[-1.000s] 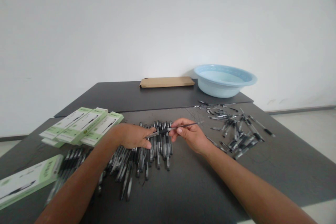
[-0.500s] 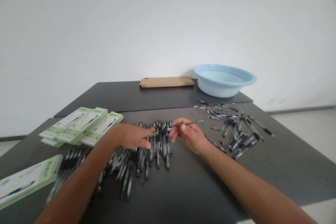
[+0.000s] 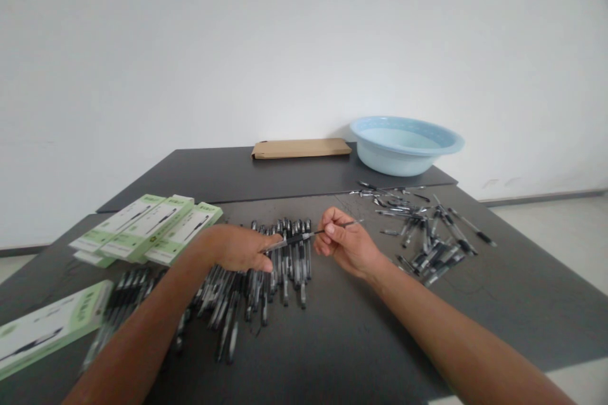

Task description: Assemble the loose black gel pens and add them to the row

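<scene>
My left hand (image 3: 240, 247) is closed on a clear pen barrel (image 3: 295, 238) with a black grip, held tilted above the pile of pens. My right hand (image 3: 349, 247) pinches a thin pen refill (image 3: 352, 223) between thumb and fingers. The refill lines up with the barrel's right end and its far tip sticks out past my fingers. Whether its near end is inside the barrel is too small to tell. Under and beside my left hand lies a dense pile of clear and black pens (image 3: 223, 304). Right of my right hand are scattered pen parts (image 3: 427, 243).
Several green-and-white pen boxes (image 3: 156, 228) lie at the left, with another box (image 3: 52, 328) nearer, beside a row of pens (image 3: 126, 294). A flat brown cardboard box (image 3: 301, 149) and a light blue basin (image 3: 403, 161) stand at the back of the dark table (image 3: 370, 354).
My right hand has moved slightly right, away from the barrel's grip, and a stretch of refill now shows between them. My left hand and the barrel have barely moved.
</scene>
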`<state>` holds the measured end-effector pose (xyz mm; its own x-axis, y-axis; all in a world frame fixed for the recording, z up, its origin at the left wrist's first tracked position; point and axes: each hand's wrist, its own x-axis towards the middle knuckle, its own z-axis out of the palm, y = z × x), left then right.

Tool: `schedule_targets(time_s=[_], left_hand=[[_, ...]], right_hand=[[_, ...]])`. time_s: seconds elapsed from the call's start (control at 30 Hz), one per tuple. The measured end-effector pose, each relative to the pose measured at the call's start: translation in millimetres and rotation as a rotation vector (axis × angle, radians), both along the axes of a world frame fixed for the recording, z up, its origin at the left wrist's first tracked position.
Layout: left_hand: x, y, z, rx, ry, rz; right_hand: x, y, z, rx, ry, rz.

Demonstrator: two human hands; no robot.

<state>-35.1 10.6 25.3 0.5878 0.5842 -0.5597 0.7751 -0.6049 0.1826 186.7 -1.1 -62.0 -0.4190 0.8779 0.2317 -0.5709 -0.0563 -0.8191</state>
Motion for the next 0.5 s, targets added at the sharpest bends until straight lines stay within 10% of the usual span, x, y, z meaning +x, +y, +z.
schedule_targets(time_s=[0.5], left_hand=[[-0.8,1.9,0.3,-0.141,0.021,0.040]], right_hand=[[-1.4,-0.4,-0.7,0.008,-0.067,-0.001]])
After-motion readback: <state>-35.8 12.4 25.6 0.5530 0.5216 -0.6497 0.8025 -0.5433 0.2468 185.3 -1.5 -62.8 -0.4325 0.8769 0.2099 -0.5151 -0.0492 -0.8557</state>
